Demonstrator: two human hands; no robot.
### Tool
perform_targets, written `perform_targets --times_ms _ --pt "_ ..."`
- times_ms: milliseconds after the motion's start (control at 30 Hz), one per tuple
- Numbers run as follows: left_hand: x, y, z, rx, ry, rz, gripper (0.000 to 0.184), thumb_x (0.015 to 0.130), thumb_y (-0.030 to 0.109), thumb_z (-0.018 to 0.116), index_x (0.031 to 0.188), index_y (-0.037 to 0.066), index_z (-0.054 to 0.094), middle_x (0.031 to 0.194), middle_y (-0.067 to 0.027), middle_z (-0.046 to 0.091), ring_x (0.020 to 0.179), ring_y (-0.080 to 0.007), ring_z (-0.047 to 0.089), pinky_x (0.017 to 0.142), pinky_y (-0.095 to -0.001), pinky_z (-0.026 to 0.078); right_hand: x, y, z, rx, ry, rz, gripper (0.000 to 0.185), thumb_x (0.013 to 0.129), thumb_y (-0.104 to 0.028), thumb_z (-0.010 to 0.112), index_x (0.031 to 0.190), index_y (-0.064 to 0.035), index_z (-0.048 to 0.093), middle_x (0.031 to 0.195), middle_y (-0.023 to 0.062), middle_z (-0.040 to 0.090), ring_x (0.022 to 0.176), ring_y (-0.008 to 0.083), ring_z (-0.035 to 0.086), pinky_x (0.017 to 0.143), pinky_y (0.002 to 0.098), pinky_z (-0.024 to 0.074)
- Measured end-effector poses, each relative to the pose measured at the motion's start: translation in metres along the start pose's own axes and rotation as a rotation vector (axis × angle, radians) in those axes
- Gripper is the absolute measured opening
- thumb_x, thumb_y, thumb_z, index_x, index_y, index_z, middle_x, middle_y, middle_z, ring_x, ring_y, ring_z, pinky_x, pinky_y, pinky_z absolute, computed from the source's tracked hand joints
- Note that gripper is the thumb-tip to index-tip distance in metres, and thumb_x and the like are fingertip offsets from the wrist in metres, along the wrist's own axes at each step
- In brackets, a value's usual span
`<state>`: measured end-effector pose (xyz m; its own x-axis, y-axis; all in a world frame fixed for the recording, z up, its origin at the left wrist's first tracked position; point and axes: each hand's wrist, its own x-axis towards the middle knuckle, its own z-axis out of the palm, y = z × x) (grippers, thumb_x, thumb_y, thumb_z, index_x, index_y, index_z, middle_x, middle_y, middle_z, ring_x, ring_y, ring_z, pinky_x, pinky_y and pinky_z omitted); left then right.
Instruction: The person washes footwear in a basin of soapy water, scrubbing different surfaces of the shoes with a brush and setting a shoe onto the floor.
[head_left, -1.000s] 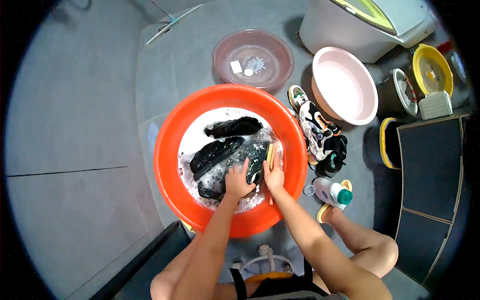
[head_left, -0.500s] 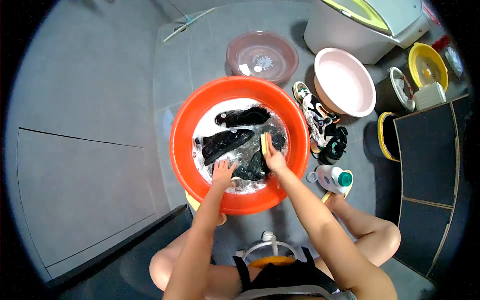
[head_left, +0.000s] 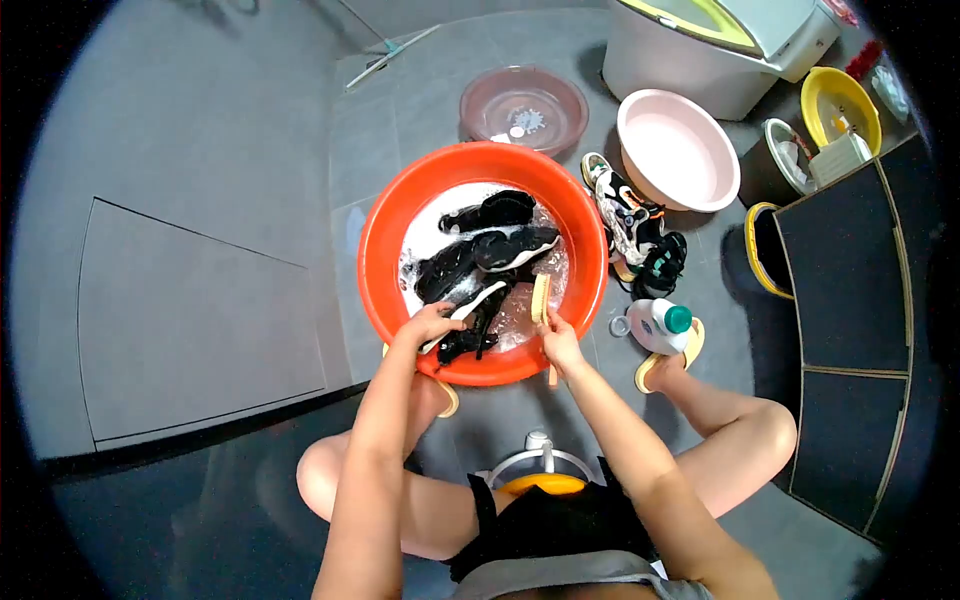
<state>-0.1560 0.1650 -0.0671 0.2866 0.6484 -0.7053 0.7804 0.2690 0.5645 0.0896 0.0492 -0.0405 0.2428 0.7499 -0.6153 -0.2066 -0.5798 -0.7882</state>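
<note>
An orange-red tub [head_left: 376, 250] holds soapy water and several dark shoes. My left hand [head_left: 432, 325] grips a black shoe [head_left: 478, 322] near the tub's front left; its pale sole edge faces up. In my right hand [head_left: 560, 340] is a scrubbing brush [head_left: 541, 298] with yellowish bristles, upright over the right side of the water, apart from the shoe. Another black shoe [head_left: 517, 248] with a white sole edge lies behind, beside a dark shoe [head_left: 447, 268] at the left and one [head_left: 490, 212] at the back.
Behind the tub stands a translucent basin [head_left: 480, 105]; a pink basin [head_left: 725, 170] is at the back right. Worn shoes [head_left: 630, 225] and a white bottle [head_left: 655, 325] with a green cap stand to the right. A black bin [head_left: 750, 245] has a yellow rim.
My left hand has taken hold of a shoe, which is now tilted with its sole edge showing. The brush has come away from the dark items. The view has shifted.
</note>
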Motion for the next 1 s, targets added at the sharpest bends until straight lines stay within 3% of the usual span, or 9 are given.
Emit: perform_targets --times_ms 133,233,367,500,533,600,733,900,1000 --pt "-0.044 0.025 -0.002 -0.502 -0.102 -0.024 0.06 0.069 0.032 0.071 0.119 0.006 0.051 0.109 -0.0089 0.057 0.097 -0.0153 0.054 0.082 -0.0293 0.043 -0.018 -0.009 -0.002 0.038 -0.054 0.022 0.043 0.087 -0.015 0.049 0.129 -0.0118 0.041 0.07 0.0003 0.053 0.04 0.0046 0.036 0.035 0.0205 0.0323" --pt "-0.053 0.028 0.011 -0.856 -0.156 -0.068 0.055 0.077 0.04 0.062 0.121 0.009 0.049 0.109 -0.0056 0.057 0.097 -0.0167 0.055 0.08 -0.033 0.046 -0.01 0.008 -0.006 -0.003 0.011 -0.083 0.039 0.088 -0.016 0.048 0.127 -0.0112 0.045 0.072 0.0013 0.054 0.043 0.0058 0.04 0.041 0.0201 0.0367" --pt "-0.045 0.045 0.054 -1.619 -0.235 0.112 0.057 0.085 0.051 0.044 0.126 0.012 0.041 0.12 -0.0077 0.051 0.104 -0.0263 0.053 0.087 -0.0444 0.044 -0.014 0.022 -0.017 -0.246 0.094 -0.545 0.036 0.089 -0.019 0.048 0.123 -0.0081 0.048 0.086 0.0064 0.062 0.061 0.0128 0.055 0.059 0.0243 0.0455" --pt "-0.026 0.044 0.084 -1.716 -0.513 0.43 0.066 0.084 0.062 0.028 0.127 0.013 0.04 0.118 -0.0081 0.052 0.104 -0.0286 0.053 0.092 -0.045 0.04 -0.069 -0.033 -0.025 -0.504 -0.018 -0.457 0.033 0.087 -0.018 0.05 0.116 -0.004 0.052 0.097 0.0188 0.062 0.084 0.0252 0.063 0.076 0.0313 0.0471" --pt "-0.02 0.051 0.092 -1.839 -0.261 0.265 0.066 0.084 0.062 0.027 0.127 0.014 0.04 0.119 -0.008 0.052 0.104 -0.0289 0.053 0.091 -0.0444 0.041 -0.069 -0.034 -0.024 -0.577 -0.067 -0.483 0.032 0.086 -0.018 0.05 0.115 -0.0042 0.054 0.096 0.0204 0.061 0.084 0.0277 0.062 0.076 0.0323 0.0474" --pt "-0.011 0.045 0.105 -1.786 -0.256 0.173 0.064 0.085 0.061 0.03 0.126 0.012 0.043 0.118 -0.0075 0.053 0.104 -0.0273 0.053 0.091 -0.0425 0.041 -0.063 -0.037 -0.014 -0.717 -0.14 -0.503 0.027 0.083 -0.014 0.05 0.108 -0.0059 0.058 0.091 0.0242 0.059 0.084 0.0371 0.06 0.073 0.0378 0.0484" --pt "0.018 0.021 0.122 -1.739 -0.259 0.092 0.059 0.086 0.056 0.035 0.121 0.011 0.047 0.114 -0.0065 0.055 0.103 -0.0238 0.053 0.089 -0.0399 0.043 -0.013 -0.025 0.015 -1.082 -0.396 -0.393 0.021 0.078 -0.014 0.047 0.091 -0.0019 0.059 0.079 0.0237 0.06 0.076 0.039 0.06 0.069 0.0451 0.0485" --pt "0.009 0.039 0.126 -1.842 -0.337 0.07 0.056 0.087 0.055 0.032 0.123 0.013 0.045 0.119 -0.0067 0.052 0.108 -0.0255 0.05 0.093 -0.0439 0.039 0.058 -0.017 0.06 -1.042 -0.13 -0.365 0.02 0.077 -0.015 0.051 0.083 0.0003 0.063 0.079 0.0238 0.06 0.077 0.0381 0.059 0.068 0.042 0.0487" --pt "0.019 0.039 0.142 -2.004 -0.302 -0.001 0.048 0.089 0.046 0.032 0.121 0.014 0.046 0.12 -0.0051 0.051 0.108 -0.0246 0.05 0.094 -0.0416 0.039 0.113 -0.012 0.084 -1.031 -0.235 -0.286 0.023 0.074 -0.015 0.052 0.088 -0.0021 0.064 0.086 0.0229 0.06 0.081 0.0362 0.06 0.07 0.0405 0.0488"
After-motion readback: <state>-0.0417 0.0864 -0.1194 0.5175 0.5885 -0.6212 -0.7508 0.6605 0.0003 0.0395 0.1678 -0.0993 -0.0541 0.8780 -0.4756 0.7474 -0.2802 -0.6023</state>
